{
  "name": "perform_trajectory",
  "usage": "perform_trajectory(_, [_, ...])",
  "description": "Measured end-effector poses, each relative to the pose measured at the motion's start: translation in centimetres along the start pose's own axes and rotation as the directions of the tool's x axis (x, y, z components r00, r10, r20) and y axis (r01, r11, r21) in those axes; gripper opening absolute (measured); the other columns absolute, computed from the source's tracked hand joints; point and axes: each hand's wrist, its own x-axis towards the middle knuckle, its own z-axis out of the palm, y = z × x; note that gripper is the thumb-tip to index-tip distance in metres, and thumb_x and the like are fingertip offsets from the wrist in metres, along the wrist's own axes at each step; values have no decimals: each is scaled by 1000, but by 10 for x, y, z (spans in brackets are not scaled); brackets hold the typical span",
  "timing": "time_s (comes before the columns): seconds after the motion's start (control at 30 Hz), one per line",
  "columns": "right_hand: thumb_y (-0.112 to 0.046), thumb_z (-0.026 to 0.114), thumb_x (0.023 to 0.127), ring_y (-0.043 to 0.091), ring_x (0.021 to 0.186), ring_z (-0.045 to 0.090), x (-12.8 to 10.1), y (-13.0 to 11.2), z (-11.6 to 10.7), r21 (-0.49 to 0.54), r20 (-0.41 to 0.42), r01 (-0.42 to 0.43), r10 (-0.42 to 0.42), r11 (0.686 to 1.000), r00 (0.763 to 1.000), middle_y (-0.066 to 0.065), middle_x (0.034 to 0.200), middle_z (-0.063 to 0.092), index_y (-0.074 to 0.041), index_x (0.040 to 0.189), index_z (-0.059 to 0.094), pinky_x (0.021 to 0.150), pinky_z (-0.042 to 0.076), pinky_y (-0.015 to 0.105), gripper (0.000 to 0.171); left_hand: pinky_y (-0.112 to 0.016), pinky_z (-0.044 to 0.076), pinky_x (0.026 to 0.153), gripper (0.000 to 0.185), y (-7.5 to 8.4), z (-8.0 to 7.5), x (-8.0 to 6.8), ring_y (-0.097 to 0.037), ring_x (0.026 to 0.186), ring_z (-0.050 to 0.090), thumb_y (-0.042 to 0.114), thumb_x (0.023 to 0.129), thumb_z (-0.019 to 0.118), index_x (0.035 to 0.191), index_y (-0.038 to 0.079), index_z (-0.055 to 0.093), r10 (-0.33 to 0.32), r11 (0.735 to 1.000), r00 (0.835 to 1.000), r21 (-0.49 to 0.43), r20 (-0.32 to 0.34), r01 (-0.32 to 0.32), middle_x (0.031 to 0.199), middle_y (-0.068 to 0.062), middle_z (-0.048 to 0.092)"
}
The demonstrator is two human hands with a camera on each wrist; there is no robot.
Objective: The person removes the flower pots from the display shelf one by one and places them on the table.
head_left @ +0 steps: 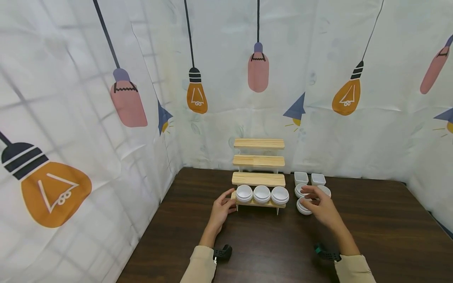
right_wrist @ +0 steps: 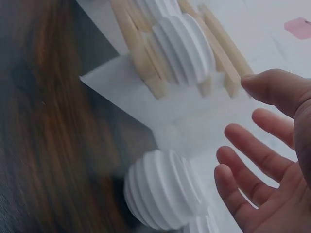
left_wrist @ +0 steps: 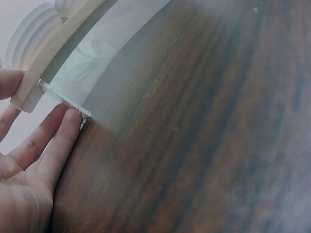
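A tiered display stand (head_left: 258, 179) has pale wooden boards on clear supports. Three white round ribbed pots (head_left: 262, 193) stand in a row along its lowest board. At that board's left end, my left hand (head_left: 220, 210) holds the stand; the left wrist view has the thumb at the board end (left_wrist: 28, 99) and fingertips against the clear leg (left_wrist: 65, 99). My right hand (head_left: 320, 205), fingers spread and loosely bent with nothing between them, hovers by more white round pots (head_left: 303, 207) right of the stand. One ribbed pot (right_wrist: 163, 189) shows below its fingers (right_wrist: 233, 189) in the right wrist view.
Two white square pots (head_left: 301, 178) stand behind the round ones, near the table's back edge. The dark wood-grain table (head_left: 262, 247) meets a white curtain (head_left: 219, 129) printed with lamps at the back and along the left side.
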Motion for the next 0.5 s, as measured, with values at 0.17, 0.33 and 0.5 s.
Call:
perform_trajectory(0.17, [-21, 72, 97, 27, 111, 62, 2, -2, 14, 26, 13, -2, 1, 1000, 1000, 20, 130, 65, -3, 136, 56, 89, 55, 26, 46, -36, 63, 86, 46, 1, 0, 0, -25, 97, 70, 13, 101, 63, 146, 15, 57, -12, 1000, 1000, -8, -5, 12, 99, -8, 69])
perform_trajectory(0.33, [-19, 75, 94, 35, 116, 60, 2, -7, 29, 55, 8, -7, 6, 998, 1000, 21, 133, 63, -3, 138, 54, 90, 55, 31, 51, -36, 63, 86, 46, 2, 0, 1, -30, 101, 70, 13, 101, 63, 146, 16, 58, -13, 1000, 1000, -12, -9, 13, 102, -11, 70])
perform_trajectory(0.5, [-17, 77, 93, 36, 117, 59, 3, -11, 42, 86, -10, -15, 16, 996, 1000, 22, 137, 60, -4, 140, 52, 93, 55, 41, 55, -37, 63, 87, 46, 2, 0, 0, -31, 101, 70, 14, 101, 64, 146, 15, 57, -10, 1000, 1000, -12, -5, 10, 103, -11, 70])
